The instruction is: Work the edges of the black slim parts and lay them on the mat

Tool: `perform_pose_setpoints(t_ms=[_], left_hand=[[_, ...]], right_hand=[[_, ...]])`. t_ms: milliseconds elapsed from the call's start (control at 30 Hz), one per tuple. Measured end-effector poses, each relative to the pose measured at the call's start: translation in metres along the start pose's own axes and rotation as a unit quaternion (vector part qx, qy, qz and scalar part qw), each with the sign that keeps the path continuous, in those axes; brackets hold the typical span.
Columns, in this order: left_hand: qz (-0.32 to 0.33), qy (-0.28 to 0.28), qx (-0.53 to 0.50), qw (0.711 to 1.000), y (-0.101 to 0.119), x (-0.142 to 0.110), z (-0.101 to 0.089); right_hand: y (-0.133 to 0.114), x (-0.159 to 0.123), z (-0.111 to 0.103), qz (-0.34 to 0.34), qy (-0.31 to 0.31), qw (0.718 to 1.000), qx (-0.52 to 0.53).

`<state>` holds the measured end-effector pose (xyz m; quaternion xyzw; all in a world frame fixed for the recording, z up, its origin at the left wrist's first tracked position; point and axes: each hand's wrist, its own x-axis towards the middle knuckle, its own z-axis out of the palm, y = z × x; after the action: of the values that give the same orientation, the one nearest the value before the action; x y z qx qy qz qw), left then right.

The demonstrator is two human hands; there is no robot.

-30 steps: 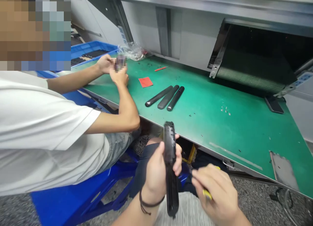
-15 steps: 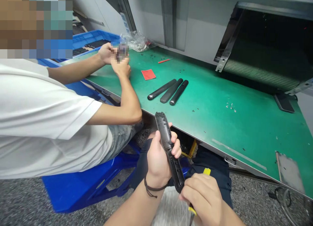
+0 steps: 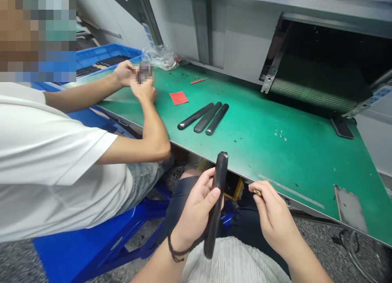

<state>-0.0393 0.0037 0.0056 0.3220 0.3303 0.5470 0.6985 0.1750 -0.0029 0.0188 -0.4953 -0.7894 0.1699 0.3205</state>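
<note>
In front of my lap, my left hand (image 3: 202, 203) is closed around a long black plastic casing (image 3: 218, 181). The casing stands nearly upright, with its smooth outer side facing me. To the right of it, apart from the casing, my right hand (image 3: 274, 211) is closed on a small yellow-handled tool (image 3: 257, 192). Only one end of that tool shows between thumb and fingers; the rest is hidden. Beyond my hands, three similar black casings (image 3: 207, 117) lie side by side on the green tabletop (image 3: 254, 152).
A co-worker's hands (image 3: 142, 87) hold a blurred-out object at the left. On the table are a red square (image 3: 179, 98), a red thin tool (image 3: 198, 81), a phone-like slab (image 3: 342, 128) and a grey plate (image 3: 351, 209). A blue crate (image 3: 128, 50) stands behind the co-worker's arms.
My left hand has turned the casing from its hollow inner side to its smooth outside. My right hand has moved up and away from the casing's lower end, still holding the tool.
</note>
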Motion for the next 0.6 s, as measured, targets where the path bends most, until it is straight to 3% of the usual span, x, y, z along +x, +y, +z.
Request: perform_pose_setpoints(t_ms=[133,233,400,600], left_hand=[[0.022,-0.019,0.066,0.997,0.0,-0.01,0.006],[0.016,-0.041,0.085,0.995,-0.001,-0.016,0.011],[0.027,-0.063,0.111,0.991,-0.006,-0.022,0.013],[0.023,-0.056,0.091,0.994,-0.011,-0.022,0.017]], right_hand=[[-0.003,0.029,-0.026,-0.145,0.014,0.984,-0.105],[-0.006,0.048,-0.039,-0.194,0.02,0.963,-0.185],[-0.01,0.063,-0.048,-0.209,0.013,0.948,-0.241],[-0.009,0.058,-0.046,-0.202,0.023,0.943,-0.263]])
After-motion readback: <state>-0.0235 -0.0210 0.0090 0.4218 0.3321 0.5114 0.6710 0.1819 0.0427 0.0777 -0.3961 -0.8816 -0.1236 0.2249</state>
